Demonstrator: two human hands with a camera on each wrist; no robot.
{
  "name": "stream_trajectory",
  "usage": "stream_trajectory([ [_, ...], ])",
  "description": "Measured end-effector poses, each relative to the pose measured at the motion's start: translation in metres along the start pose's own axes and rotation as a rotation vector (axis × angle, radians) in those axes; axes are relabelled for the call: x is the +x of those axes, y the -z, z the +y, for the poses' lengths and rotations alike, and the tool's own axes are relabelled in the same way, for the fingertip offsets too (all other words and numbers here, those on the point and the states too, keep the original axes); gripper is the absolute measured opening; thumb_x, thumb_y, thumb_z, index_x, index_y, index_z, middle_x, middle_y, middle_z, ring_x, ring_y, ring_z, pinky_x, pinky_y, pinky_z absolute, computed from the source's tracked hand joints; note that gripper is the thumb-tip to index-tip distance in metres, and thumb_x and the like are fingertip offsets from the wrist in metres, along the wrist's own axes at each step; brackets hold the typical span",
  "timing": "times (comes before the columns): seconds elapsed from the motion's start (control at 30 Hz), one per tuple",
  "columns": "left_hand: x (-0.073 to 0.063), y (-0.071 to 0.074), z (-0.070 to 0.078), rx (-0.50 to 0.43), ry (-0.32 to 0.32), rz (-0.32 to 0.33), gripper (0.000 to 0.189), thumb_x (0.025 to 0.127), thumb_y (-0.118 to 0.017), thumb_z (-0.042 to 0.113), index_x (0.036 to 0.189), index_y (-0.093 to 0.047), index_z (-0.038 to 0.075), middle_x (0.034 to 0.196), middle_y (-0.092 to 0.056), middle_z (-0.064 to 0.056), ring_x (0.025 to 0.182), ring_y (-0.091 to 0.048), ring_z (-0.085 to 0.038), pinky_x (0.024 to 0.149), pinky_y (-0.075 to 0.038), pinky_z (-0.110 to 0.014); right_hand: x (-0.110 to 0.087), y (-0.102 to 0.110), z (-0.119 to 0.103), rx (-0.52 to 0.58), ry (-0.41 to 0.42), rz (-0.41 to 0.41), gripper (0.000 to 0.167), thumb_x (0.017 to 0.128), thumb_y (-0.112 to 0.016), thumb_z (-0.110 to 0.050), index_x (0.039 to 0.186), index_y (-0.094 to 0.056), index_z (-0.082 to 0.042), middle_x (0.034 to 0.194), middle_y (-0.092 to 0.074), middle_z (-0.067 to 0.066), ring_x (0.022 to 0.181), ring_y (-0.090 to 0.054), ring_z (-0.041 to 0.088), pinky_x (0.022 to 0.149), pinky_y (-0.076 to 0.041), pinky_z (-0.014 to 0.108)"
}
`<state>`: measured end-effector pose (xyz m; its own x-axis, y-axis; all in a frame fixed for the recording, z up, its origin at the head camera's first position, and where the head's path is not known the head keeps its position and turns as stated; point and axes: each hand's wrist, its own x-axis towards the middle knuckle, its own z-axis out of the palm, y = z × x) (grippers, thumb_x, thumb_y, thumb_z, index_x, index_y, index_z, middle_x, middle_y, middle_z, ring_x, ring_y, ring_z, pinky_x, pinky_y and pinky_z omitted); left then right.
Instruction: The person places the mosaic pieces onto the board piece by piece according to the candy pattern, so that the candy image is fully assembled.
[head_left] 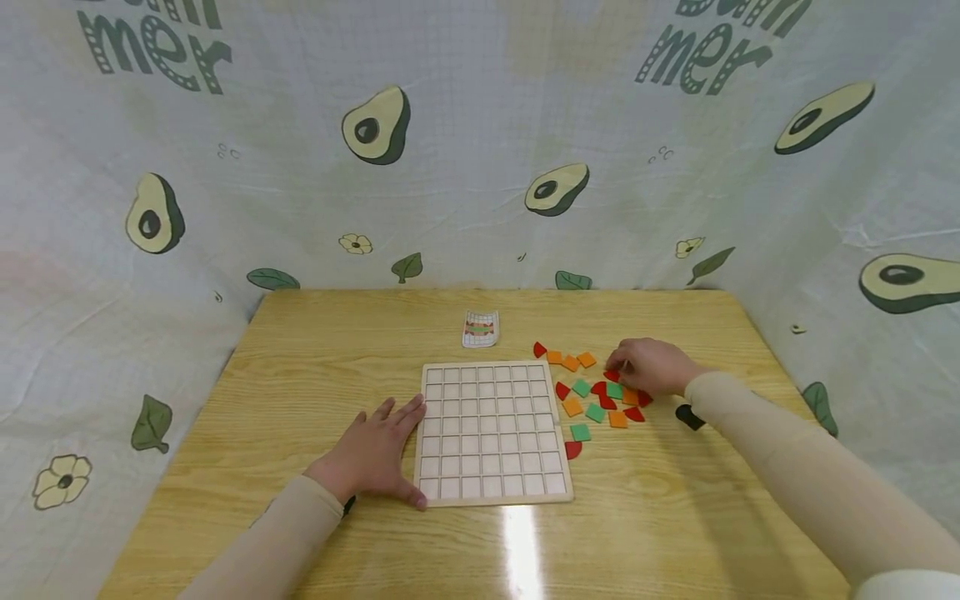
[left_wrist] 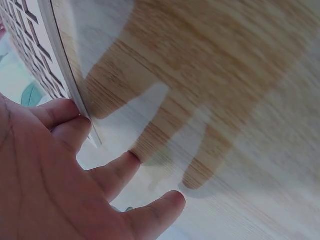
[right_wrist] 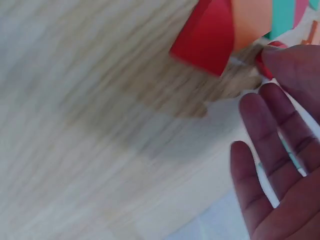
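The pale wooden grid board [head_left: 491, 433] lies flat on the table, its squares bare. My left hand [head_left: 378, 450] rests at the board's left side with fingers spread, thumb by the near left corner. In the left wrist view, fingertips [left_wrist: 75, 122] meet the board's edge [left_wrist: 70, 75]. Right of the board, my right hand [head_left: 651, 367] reaches over scattered pieces and pinches a red quarter-circle piece [head_left: 612, 376]. Its thumb [right_wrist: 295, 70] lies on that red piece in the right wrist view, the other fingers extended; the index finger is mostly hidden. Another red piece [right_wrist: 207, 40] lies close by.
Orange squares [head_left: 587, 360], green squares [head_left: 581, 432] and red quarter-circles [head_left: 573, 450] lie loose along the board's right side, some overlapping. A small printed pattern card [head_left: 480, 330] is behind the board. An avocado-print cloth [head_left: 465, 225] hangs behind the wooden table [head_left: 337, 333].
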<state>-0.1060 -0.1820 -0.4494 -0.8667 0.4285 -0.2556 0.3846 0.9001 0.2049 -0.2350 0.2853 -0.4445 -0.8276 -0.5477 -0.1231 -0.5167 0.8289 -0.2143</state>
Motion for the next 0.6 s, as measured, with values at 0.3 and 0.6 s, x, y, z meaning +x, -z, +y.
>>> stream_trajectory([
  [0.3, -0.0004, 0.0007, -0.0005, 0.018, -0.008, 0.003, 0.136, 0.052, -0.076, 0.084, 0.158, -0.029, 0.014, 0.164, -0.022, 0.000, 0.145, -0.024, -0.044, 0.105, -0.028, -0.072, -0.0003, -0.0056, 0.0026, -0.007, 0.013, 0.044, 0.017, 0.085, -0.074, -0.011, 0.102, -0.075, -0.014, 0.095, -0.063, -0.004, 0.076, -0.058, 0.013, 0.075, -0.056, 0.040],
  [0.6, -0.0027, 0.0028, 0.0007, 0.002, -0.014, -0.006, 0.135, 0.053, -0.077, 0.082, 0.158, -0.029, 0.013, 0.164, -0.022, -0.001, 0.145, -0.023, -0.044, 0.105, -0.027, -0.072, 0.0010, -0.0075, 0.0011, -0.001, 0.001, 0.045, 0.018, 0.085, -0.077, -0.014, 0.103, -0.074, -0.012, 0.089, -0.061, -0.003, 0.069, -0.052, 0.012, 0.069, -0.052, 0.034],
])
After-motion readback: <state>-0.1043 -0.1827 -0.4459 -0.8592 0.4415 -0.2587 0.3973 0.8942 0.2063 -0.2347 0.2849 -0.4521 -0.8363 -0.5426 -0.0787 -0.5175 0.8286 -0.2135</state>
